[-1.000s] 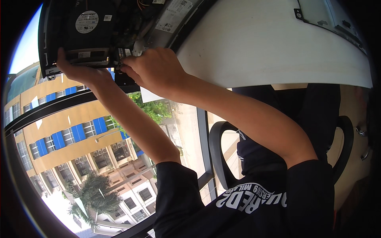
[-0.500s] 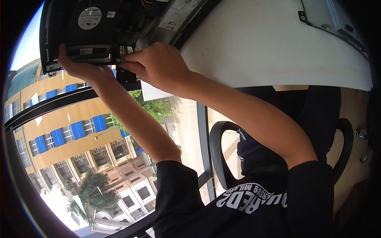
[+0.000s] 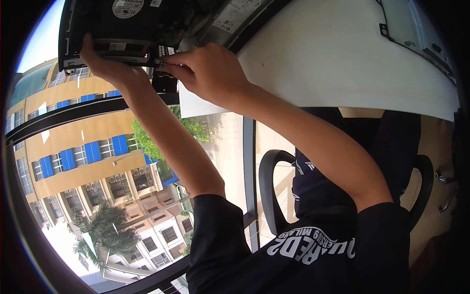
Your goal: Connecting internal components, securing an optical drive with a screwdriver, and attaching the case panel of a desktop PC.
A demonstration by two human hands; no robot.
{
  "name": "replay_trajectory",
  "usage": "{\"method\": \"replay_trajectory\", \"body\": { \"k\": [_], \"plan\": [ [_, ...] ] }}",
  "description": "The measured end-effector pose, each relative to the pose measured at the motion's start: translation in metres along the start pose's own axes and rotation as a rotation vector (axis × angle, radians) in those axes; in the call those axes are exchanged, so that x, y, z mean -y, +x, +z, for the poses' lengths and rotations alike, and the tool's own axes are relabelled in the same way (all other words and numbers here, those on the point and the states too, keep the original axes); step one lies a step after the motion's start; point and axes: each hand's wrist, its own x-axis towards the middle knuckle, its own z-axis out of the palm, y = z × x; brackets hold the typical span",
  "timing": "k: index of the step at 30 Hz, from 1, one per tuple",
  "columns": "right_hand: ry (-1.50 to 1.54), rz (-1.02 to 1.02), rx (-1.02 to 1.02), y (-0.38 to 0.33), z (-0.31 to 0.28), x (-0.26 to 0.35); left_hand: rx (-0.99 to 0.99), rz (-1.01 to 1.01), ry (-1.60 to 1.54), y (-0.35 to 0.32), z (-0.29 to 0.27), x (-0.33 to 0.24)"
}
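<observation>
An opened desktop computer case (image 3: 73, 29) lies at the top left, its inside showing a black round-labelled fan housing (image 3: 110, 24) and a silver power supply (image 3: 237, 14). My left hand (image 3: 115, 71) grips the case's near edge beside a slim drive (image 3: 117, 47), thumb over the rim and the other fingers hidden beneath. At the case's near corner, by a perforated metal grille (image 3: 165, 51), my right hand (image 3: 213, 71) is closed in a pinch between thumb and forefinger. What sits between those fingertips is too small to make out.
The case rests on a white table (image 3: 313, 63). A dark-edged panel with a metal tab (image 3: 384, 30) lies at the table's far right. Close on the left is a window with a black frame (image 3: 63, 113). A black chair armrest (image 3: 269, 191) stands below the table edge.
The view has shifted slightly, so the case and both hands sit a little higher and further right in the picture. Both hands keep their hold at the same places on the case.
</observation>
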Motion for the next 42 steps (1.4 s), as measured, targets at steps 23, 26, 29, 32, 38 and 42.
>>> {"method": "replay_trajectory", "body": {
  "k": [23, 26, 29, 32, 38, 42],
  "plan": [
    [-0.154, -0.093, 0.019, -0.003, -0.002, -0.008, 0.044, -0.015, -0.062, -0.006, 0.0, 0.0],
    [-0.206, -0.097, 0.056, -0.004, -0.004, -0.004, 0.032, 0.0, -0.059, -0.005, -0.003, -0.001],
    [-0.197, -0.089, 0.081, -0.005, -0.005, -0.005, 0.02, -0.004, -0.054, -0.005, -0.003, 0.0],
    [-0.18, -0.058, 0.127, -0.009, -0.006, -0.006, 0.049, -0.016, -0.047, -0.003, -0.005, 0.004],
    [-0.175, -0.034, 0.239, -0.014, -0.017, -0.001, 0.05, 0.002, -0.056, -0.001, -0.004, 0.005],
    [-0.18, -0.001, 0.3, -0.015, -0.025, 0.003, 0.007, -0.037, -0.104, -0.004, 0.002, 0.001]
  ]
}}
